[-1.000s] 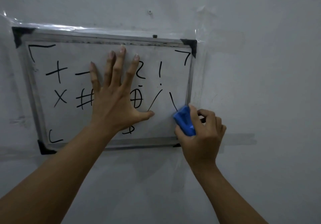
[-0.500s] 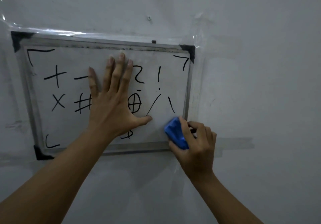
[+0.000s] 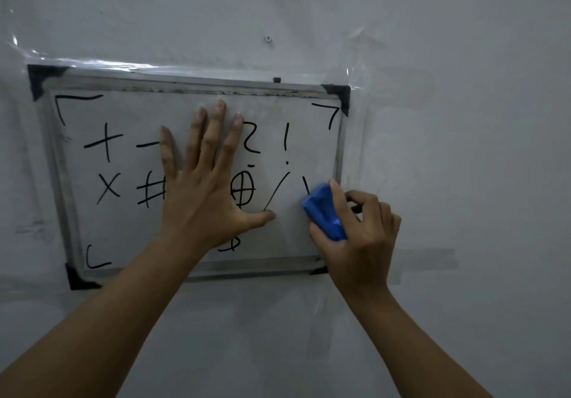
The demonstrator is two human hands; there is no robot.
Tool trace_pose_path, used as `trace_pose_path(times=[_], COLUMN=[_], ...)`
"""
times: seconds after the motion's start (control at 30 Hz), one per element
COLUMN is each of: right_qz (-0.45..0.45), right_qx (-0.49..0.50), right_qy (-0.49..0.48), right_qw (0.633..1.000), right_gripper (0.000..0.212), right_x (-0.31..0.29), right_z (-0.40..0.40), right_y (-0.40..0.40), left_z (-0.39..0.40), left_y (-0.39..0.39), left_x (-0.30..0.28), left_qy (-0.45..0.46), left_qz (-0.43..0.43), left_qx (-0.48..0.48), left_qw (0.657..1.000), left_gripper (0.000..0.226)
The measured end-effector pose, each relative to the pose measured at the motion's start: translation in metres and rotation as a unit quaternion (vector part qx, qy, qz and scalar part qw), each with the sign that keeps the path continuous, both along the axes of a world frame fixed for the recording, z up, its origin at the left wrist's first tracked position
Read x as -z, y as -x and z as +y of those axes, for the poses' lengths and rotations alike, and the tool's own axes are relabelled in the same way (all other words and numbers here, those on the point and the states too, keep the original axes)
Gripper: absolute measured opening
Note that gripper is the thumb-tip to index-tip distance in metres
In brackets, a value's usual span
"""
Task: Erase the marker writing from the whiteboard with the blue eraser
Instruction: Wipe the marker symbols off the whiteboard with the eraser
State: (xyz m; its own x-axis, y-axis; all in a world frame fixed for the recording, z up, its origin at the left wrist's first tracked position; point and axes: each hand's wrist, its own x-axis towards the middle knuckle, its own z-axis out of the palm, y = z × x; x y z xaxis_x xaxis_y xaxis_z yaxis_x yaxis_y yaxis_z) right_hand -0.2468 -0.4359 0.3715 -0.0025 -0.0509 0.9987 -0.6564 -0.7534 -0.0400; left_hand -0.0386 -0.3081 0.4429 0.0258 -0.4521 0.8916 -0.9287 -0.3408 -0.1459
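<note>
A small framed whiteboard (image 3: 129, 230) hangs on a wall, covered with black marker writing (image 3: 106, 142) such as a plus, a cross, a hash, slashes and corner marks. My left hand (image 3: 202, 187) lies flat on the board's middle with fingers spread, hiding some symbols. My right hand (image 3: 360, 230) grips the blue eraser (image 3: 323, 210) and presses it on the board's lower right part, over the bottom of a backslash stroke beside the right frame.
Clear tape (image 3: 92, 65) with glare runs along the board's top edge. A screw (image 3: 267, 38) sits in the grey wall (image 3: 463, 119) above the board. A darker tape strip (image 3: 426, 258) lies on the wall to the right of my right hand.
My right hand with the eraser slid down and left half a second ago, then back up onto the backslash's lower end. The left hand stays flat on the board.
</note>
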Motion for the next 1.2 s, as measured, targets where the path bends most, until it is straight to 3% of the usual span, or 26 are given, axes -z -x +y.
trace_pose_path(times=[0.07, 0.27, 0.43, 0.6, 0.8, 0.97, 1.2], right_qz=[-0.023, 0.026, -0.039, 0.030, -0.040, 0.006, -0.014], right_qx=[-0.009, -0.013, -0.001, -0.021, -0.027, -0.032, -0.029], right_qy=[-0.019, -0.013, -0.020, -0.011, -0.023, -0.014, -0.017], right_qw=[1.000, 0.999, 0.999, 0.999, 0.999, 0.999, 0.999], right_gripper=[0.063, 0.065, 0.062, 0.068, 0.066, 0.066, 0.066], right_x=[-0.002, 0.017, -0.009, 0.015, -0.009, 0.008, -0.004], right_z=[0.002, 0.000, 0.003, 0.001, 0.004, 0.003, 0.003], right_y=[-0.006, -0.002, -0.011, -0.006, -0.013, -0.011, -0.015], left_z=[0.000, -0.001, -0.001, 0.000, 0.000, 0.000, 0.001], left_y=[-0.001, -0.001, 0.000, 0.000, 0.001, 0.002, 0.003], left_x=[0.000, 0.000, 0.000, 0.000, -0.001, 0.000, 0.000], left_qy=[0.001, 0.001, 0.004, 0.002, 0.002, 0.004, 0.010], left_qz=[0.000, 0.001, -0.001, 0.005, 0.007, 0.009, 0.015], left_qx=[0.000, 0.003, 0.002, 0.002, -0.001, 0.002, 0.010], left_qw=[1.000, 1.000, 1.000, 1.000, 1.000, 1.000, 1.000], left_gripper=[0.148, 0.148, 0.148, 0.150, 0.151, 0.151, 0.153])
